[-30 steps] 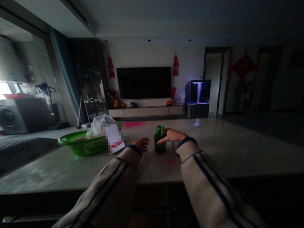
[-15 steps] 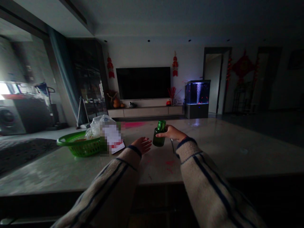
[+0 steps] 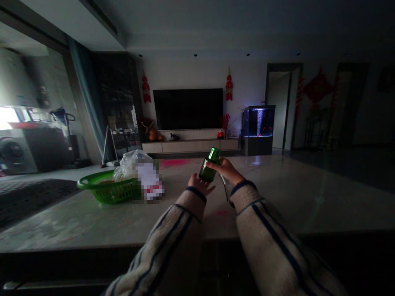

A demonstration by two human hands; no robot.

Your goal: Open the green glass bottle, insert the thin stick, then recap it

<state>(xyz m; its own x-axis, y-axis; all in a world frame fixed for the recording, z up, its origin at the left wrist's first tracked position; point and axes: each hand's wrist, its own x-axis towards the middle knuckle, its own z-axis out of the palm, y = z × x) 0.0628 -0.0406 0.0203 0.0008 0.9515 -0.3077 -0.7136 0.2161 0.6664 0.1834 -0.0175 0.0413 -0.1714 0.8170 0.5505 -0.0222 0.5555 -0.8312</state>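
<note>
A small green glass bottle (image 3: 209,166) with a shiny green cap is lifted off the table and tilted, cap up and to the right. My right hand (image 3: 226,170) grips it near the neck. My left hand (image 3: 200,184) is under and beside the bottle's base, palm up, fingers spread and touching or nearly touching the glass. Both arms wear a beige sweater with dark stripes. The room is dim.
A green plastic basket (image 3: 106,189) with a clear plastic bag (image 3: 131,162) sits on the pale stone table (image 3: 293,197) to the left, a blurred-out packet (image 3: 149,181) beside it. Red marks (image 3: 222,213) stain the tabletop. Beyond are a TV (image 3: 188,109) and lit fish tank (image 3: 257,121).
My right hand lifted the green bottle from the table and tilted it. My left hand moved right, turning palm up under the bottle's base.
</note>
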